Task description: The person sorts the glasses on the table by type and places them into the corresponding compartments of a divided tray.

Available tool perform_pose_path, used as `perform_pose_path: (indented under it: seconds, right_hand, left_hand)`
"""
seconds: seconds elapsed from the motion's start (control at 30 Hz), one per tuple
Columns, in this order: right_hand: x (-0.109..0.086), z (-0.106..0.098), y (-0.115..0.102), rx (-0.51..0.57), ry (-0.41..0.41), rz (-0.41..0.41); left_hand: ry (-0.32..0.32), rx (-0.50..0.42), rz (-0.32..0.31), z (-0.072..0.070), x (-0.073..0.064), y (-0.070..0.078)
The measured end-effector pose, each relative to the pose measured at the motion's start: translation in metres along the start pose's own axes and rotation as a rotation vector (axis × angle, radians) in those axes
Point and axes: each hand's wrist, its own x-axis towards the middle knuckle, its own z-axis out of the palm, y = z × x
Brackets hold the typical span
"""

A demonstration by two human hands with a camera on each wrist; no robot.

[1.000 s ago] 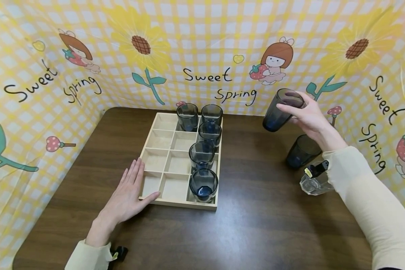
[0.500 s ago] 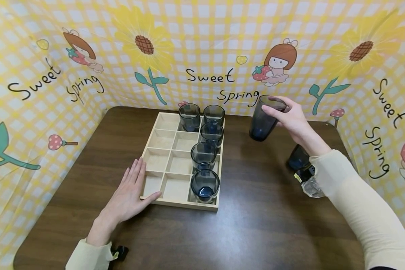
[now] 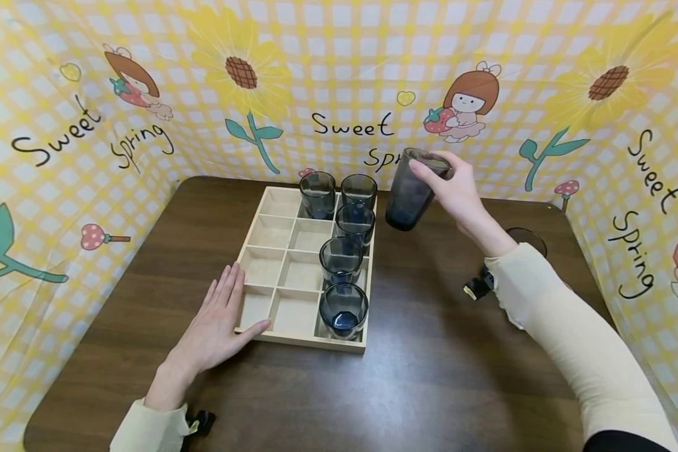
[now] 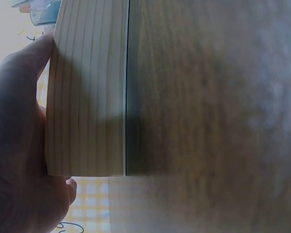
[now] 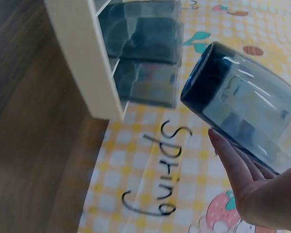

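Observation:
In the head view my right hand (image 3: 454, 188) grips a tall dark tinted drinking glass (image 3: 411, 194) near its rim. The glass is raised above the table, tilted, just right of the wooden divided box (image 3: 311, 342). Its dark base (image 5: 203, 80) points toward the box in the right wrist view. My left hand (image 3: 211, 326) rests on the front left corner of the box with its fingers straight. Several similar tinted glasses stand in the box: one at the back of the middle column (image 3: 317, 196), the others down the right column, such as the front glass (image 3: 343, 312).
Behind my right forearm, another dark glass (image 3: 527, 237) stands on the brown table (image 3: 429, 376), mostly hidden. A clear glass (image 3: 513, 317) there is almost wholly covered by the sleeve. A yellow checked cloth (image 3: 339, 75) hangs around the table's back and sides.
My right hand has carried the tilted glass leftward from the right side to near the box's back right. The forearm now covers more of the glasses at right. My left hand stays put.

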Motion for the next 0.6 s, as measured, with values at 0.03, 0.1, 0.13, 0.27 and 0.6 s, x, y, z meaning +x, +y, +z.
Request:
perform_pose_path:
  seconds: [0.03, 0.1, 0.13, 0.27, 0.6]
  right_hand:
    - [0.001, 0.004, -0.002, -0.002, 0.007, -0.020]
    - [0.003, 0.013, -0.005, -0.006, 0.013, -0.050]
    - [0.004, 0.018, -0.007, -0.007, 0.012, -0.065]
    - [0.009, 0.037, -0.011, 0.000, -0.020, -0.098]
    - [0.018, 0.081, -0.021, 0.081, -0.093, -0.106]
  left_hand:
    - [-0.001, -0.002, 0.000, 0.000, 0.000, 0.000]
    - [-0.001, -0.004, -0.001, 0.000, 0.000, 0.000]
    - [-0.001, -0.005, -0.001, 0.000, 0.000, 0.000]
    - [0.000, -0.005, -0.002, 0.000, 0.000, 0.000]
    - [0.004, 0.004, -0.006, 0.001, 0.001, 0.000]
